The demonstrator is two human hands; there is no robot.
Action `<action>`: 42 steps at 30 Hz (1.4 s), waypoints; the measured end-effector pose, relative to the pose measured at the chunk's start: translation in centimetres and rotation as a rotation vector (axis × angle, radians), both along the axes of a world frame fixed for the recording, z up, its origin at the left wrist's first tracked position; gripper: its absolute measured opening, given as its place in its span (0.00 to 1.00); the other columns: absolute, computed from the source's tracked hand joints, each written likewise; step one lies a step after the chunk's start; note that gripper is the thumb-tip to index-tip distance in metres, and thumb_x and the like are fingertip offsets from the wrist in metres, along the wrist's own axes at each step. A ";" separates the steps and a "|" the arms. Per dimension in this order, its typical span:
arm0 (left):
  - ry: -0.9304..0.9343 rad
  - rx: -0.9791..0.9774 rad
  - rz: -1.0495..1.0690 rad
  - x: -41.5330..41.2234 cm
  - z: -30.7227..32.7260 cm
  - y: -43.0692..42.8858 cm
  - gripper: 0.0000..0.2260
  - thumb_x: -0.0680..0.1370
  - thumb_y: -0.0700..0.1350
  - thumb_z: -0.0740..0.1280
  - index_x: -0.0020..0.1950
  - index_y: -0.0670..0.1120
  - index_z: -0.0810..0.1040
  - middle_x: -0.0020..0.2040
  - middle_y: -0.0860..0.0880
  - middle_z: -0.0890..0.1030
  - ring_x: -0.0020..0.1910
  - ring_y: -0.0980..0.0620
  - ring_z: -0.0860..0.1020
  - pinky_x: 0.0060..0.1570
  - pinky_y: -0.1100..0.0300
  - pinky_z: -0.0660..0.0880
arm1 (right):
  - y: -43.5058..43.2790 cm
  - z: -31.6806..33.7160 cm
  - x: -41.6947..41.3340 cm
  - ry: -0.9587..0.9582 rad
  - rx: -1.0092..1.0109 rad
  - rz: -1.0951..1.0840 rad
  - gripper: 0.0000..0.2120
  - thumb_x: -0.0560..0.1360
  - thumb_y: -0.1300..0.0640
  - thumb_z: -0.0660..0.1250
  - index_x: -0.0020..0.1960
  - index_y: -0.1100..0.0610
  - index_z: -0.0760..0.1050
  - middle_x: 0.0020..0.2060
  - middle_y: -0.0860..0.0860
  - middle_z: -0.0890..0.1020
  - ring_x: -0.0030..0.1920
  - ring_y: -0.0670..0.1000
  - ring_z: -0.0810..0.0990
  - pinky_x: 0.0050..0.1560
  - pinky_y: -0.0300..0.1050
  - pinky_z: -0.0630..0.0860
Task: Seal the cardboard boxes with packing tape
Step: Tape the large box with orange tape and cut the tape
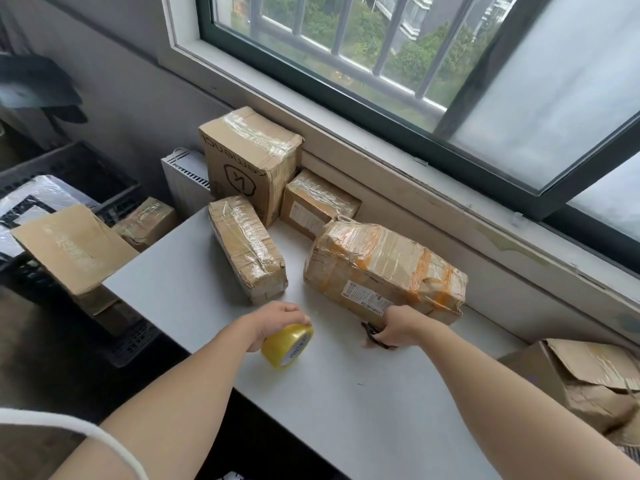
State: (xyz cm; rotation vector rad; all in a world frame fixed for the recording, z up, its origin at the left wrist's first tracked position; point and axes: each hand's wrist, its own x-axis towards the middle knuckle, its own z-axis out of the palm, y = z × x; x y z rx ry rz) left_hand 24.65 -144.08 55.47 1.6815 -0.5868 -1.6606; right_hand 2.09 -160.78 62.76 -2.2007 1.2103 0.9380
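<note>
left hand (pixel 277 322) grips yellow packing-tape roll (pixel 289 346) | right hand (pixel 398 329) curled round small black object (pixel 371 336), mostly hidden, unidentifiable | just beside tape-wrapped brown cardboard box (pixel 381 268)

We find bare tabletop (pixel 346 393) nearest us; ahead, the slim box (pixel 247 249) and orange-taped parcel (pixel 381 268) leave a narrow lane, closed behind by the tall box (pixel 249 157) and small box (pixel 317 202).

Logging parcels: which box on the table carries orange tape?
The large crumpled box nearest the right hand; the others show only clear tape.
</note>
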 end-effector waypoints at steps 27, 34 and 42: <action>-0.128 -0.167 0.155 3.4 7.3 -2.6 0.03 0.78 0.44 0.73 0.45 0.48 0.86 0.42 0.48 0.84 0.40 0.50 0.80 0.38 0.59 0.77 | -1.9 1.1 11.2 -0.498 -0.623 0.276 0.19 0.81 0.47 0.65 0.70 0.50 0.70 0.55 0.52 0.81 0.53 0.59 0.83 0.46 0.51 0.79; -0.118 -0.187 0.283 4.5 7.5 -1.9 0.07 0.79 0.43 0.73 0.41 0.49 0.85 0.43 0.49 0.84 0.43 0.48 0.80 0.43 0.57 0.76 | -1.7 0.6 13.4 -0.506 -0.632 0.255 0.10 0.78 0.53 0.67 0.58 0.51 0.73 0.48 0.52 0.84 0.47 0.59 0.82 0.37 0.48 0.67; -0.132 -0.167 0.263 5.3 7.3 -1.5 0.03 0.78 0.45 0.74 0.46 0.47 0.86 0.44 0.49 0.85 0.43 0.49 0.80 0.42 0.59 0.76 | -2.0 0.5 13.7 -0.440 -0.709 0.247 0.25 0.76 0.41 0.68 0.69 0.49 0.70 0.70 0.57 0.68 0.69 0.61 0.69 0.64 0.59 0.65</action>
